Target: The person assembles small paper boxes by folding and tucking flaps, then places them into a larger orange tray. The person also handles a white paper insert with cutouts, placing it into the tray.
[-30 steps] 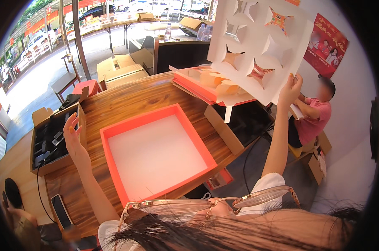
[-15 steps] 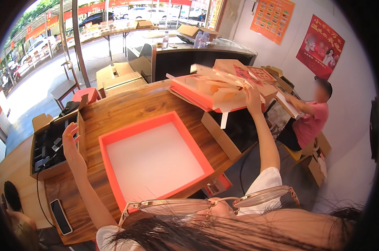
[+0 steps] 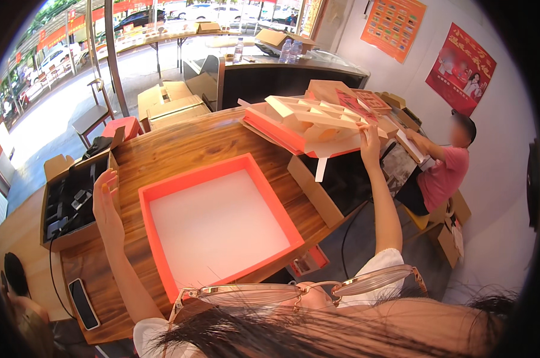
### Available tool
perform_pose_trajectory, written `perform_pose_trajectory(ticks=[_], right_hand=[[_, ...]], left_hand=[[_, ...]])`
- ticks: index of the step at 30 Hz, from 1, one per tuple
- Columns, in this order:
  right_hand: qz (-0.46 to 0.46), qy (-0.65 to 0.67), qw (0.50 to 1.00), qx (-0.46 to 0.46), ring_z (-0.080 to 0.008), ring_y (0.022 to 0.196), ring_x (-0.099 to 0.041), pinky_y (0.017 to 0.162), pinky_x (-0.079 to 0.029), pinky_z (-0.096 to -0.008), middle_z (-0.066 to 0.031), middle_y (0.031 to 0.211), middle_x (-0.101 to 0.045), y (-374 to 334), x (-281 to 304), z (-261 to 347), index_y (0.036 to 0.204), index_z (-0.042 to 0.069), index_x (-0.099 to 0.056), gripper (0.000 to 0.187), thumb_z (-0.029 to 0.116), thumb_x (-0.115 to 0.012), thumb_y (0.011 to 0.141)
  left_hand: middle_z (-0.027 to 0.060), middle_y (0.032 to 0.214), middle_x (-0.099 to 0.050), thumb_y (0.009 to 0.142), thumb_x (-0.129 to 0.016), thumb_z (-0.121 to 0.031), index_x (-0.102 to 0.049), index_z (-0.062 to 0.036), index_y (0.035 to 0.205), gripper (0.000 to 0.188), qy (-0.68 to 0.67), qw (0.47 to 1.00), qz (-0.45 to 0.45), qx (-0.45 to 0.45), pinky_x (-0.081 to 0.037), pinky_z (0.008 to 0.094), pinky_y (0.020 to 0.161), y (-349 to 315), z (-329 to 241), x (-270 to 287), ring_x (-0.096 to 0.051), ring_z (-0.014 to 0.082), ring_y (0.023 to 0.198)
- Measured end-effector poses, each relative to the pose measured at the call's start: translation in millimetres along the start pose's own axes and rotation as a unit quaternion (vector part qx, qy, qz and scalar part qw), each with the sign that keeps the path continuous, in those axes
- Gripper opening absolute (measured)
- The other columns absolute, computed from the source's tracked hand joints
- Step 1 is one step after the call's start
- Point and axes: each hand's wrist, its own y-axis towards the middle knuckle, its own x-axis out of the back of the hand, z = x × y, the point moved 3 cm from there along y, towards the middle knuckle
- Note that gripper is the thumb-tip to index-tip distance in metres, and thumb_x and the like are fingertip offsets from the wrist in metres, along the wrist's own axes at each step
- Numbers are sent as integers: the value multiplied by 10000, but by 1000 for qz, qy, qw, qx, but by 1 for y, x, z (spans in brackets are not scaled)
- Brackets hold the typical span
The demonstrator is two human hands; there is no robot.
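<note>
My right hand [image 3: 370, 142] is closed on the near right edge of a cream cardboard divider [image 3: 324, 113], a grid with several cells. The divider is tilted above an open red box part [image 3: 276, 128] on the far right side of the table; cream card pieces show beneath it. My left hand [image 3: 107, 206] is raised near the small carton at the left, fingers stretched upward and holding nothing. Between my arms lies a square shallow red box [image 3: 222, 224] with a plain whitish bottom.
On the wooden table [image 3: 156, 156] are a phone [image 3: 84, 304] and a brown carton [image 3: 73, 203] of dark gear with a cable. Another open carton [image 3: 318, 190] stands beside the table's right edge. A person in a pink shirt [image 3: 446, 182] sits at the right, handling a box.
The divider, blurred before, now shows its grid cells and spreads wider under my right hand. That hand has shifted slightly right and down. My left hand has moved slightly right.
</note>
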Motion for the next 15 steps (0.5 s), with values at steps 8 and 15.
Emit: perform_pose_trajectory(ticks=[8,15], right_hand=[[29,-147,987,-58,-359,1090,-516,993,-346,-445,-137,1003,-593,-21,2,-23,925,29,-521,258,-121,-470,720],[-11,-142,990,-14,-349,1096,-497,962,-376,-439,-160,1058,-566,-2,-3,3,993,18,-538,243,-75,-506,771]], left_hand=[[111,1169,-585,957,-527,-214,-549,-16,1210,322,95,985,143,24,-441,325,912,-4,0,-9,-561,226,1093],[154,1172,-585,934,-557,-228,-545,-5,1217,360,159,960,229,37,-445,349,916,-12,1,-16,-569,275,1090]])
